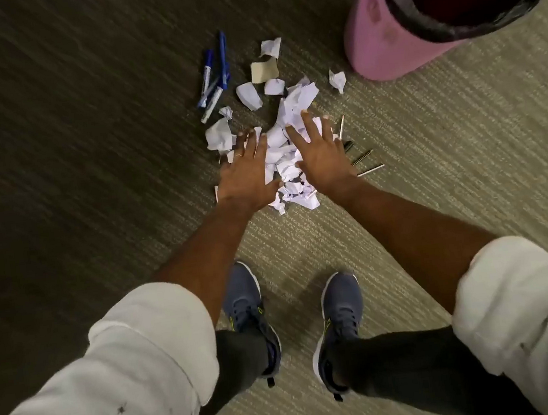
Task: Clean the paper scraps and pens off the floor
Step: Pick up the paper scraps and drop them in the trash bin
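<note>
Gathering step: left hand [246, 178] and right hand [319, 155], both spread flat and holding nothing, bracket the paper scraps [285, 157] at frame centre; marker pens [213, 76] upper left. Next: scoop toward the pink bin [383, 38].

Striped carpet floor [87, 161] strewn with litter

Torn paper scraps [289, 157] pile at centre; blue markers [215, 76] lie at eleven o'clock, dark pens [361, 158] at three, a pink bin [392, 30] stands at one, sneakers [343, 316] at six.
</note>
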Demonstrator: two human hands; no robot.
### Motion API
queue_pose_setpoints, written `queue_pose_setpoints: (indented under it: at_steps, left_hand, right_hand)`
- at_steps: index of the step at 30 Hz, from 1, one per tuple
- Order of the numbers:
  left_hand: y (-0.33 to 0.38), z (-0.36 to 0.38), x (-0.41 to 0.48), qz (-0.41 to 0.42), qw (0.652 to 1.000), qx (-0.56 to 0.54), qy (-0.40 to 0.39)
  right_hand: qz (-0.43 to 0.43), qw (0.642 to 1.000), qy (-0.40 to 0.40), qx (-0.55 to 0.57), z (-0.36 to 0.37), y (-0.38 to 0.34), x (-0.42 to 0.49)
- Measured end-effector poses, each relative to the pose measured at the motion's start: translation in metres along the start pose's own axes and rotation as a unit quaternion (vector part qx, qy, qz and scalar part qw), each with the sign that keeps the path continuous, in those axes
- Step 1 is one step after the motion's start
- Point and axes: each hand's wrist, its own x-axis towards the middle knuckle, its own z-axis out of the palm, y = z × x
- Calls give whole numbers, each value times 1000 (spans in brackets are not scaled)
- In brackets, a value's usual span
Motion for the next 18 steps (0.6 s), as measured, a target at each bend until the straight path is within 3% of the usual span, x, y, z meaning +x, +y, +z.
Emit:
queue_pose_setpoints:
  at_steps: [8, 15, 18]
  left_hand:
    - [-18, 84, 50, -22, 1000, 13, 6]
    - [-22, 115, 71, -31, 998, -50, 15]
    - [-26, 120, 81, 10, 999, -41, 11]
  right_hand:
    - [-36, 999, -18, -8, 46, 13, 68]
    - [-45, 997, -55, -30, 75, 7, 95]
    - [-68, 995, -42, -54, 81, 3, 102]
